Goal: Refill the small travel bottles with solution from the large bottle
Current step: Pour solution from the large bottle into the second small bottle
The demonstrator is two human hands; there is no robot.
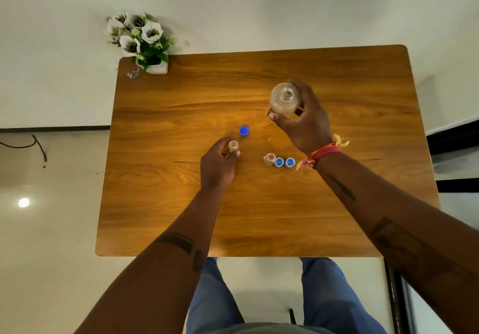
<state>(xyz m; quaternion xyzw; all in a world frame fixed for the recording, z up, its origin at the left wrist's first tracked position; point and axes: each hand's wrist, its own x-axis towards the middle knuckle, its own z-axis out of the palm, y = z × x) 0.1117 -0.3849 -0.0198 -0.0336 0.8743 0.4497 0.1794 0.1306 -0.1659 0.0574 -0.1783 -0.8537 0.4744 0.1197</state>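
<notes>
My right hand (305,121) grips the large clear bottle (284,99), which stands upright and uncapped over the wooden table (181,95). My left hand (217,164) holds a small open travel bottle (233,146) near the table's middle. A second small open travel bottle (269,159) stands on the table between my hands. Just beyond my left hand lies a dark blue cap (244,131). Two light blue small caps (279,162) (290,162) sit right of the second small bottle.
A white pot of white flowers (145,41) stands at the table's far left corner, with a small object (133,72) beside it. A wall runs behind the table. Dark furniture edges (453,137) show at the right.
</notes>
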